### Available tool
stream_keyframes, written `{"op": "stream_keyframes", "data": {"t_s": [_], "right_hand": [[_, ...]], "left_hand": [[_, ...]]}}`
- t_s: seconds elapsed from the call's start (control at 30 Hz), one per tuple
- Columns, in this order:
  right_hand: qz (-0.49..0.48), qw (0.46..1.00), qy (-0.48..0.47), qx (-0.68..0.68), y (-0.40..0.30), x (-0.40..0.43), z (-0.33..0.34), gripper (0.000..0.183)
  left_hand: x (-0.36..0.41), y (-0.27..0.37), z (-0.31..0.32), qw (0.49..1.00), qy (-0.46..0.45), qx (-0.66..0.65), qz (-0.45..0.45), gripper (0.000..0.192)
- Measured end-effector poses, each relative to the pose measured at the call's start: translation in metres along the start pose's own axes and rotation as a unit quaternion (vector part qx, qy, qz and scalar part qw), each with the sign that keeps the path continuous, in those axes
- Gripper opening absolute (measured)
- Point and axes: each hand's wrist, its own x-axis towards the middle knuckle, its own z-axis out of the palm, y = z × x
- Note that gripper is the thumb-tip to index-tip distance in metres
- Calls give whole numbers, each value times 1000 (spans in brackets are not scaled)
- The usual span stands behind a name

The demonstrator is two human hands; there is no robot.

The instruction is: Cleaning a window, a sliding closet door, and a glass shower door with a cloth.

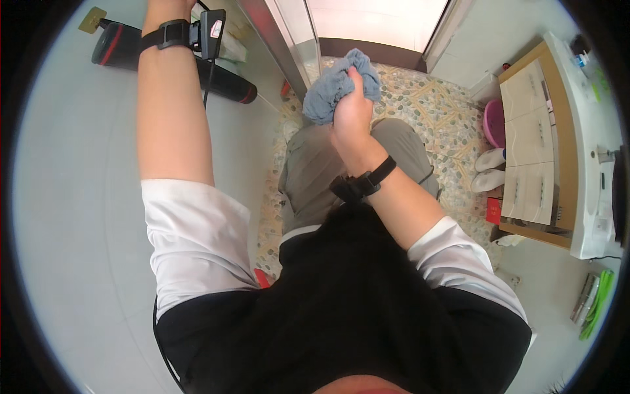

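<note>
My right hand [353, 111] grips a crumpled blue-grey cloth [327, 93], held out in front of my knees. The thumb lies along the cloth and the fingers are buried in its folds. My left arm stretches forward along the pale wall, and the left hand itself is cut off by the top edge of the picture. A black strap with a small device [212, 34] sits on the left wrist. Close to that forearm is a black cylinder [226, 81] with red bands, partly hidden behind the arm.
A metal-framed door edge [275, 42] stands ahead beside a doorway with a dark sill [371, 53]. Along the right stand a vanity cabinet [529, 133], a pink basin [493, 123], white slippers [488, 180] and a red box [494, 211]. The floor [453, 128] has a pebble pattern.
</note>
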Motion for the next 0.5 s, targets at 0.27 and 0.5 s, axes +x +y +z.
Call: {"op": "stream_keyframes", "data": {"t_s": [0.27, 0.5], "right_hand": [[-206, 968, -81, -120, -51, 46, 30, 27], [-237, 932, -183, -203, 16, 84, 38, 28]], "left_hand": [[-4, -27, 34, 993, 83, -8, 83, 31], [-75, -41, 81, 943, 230, 192, 143, 53]]}}
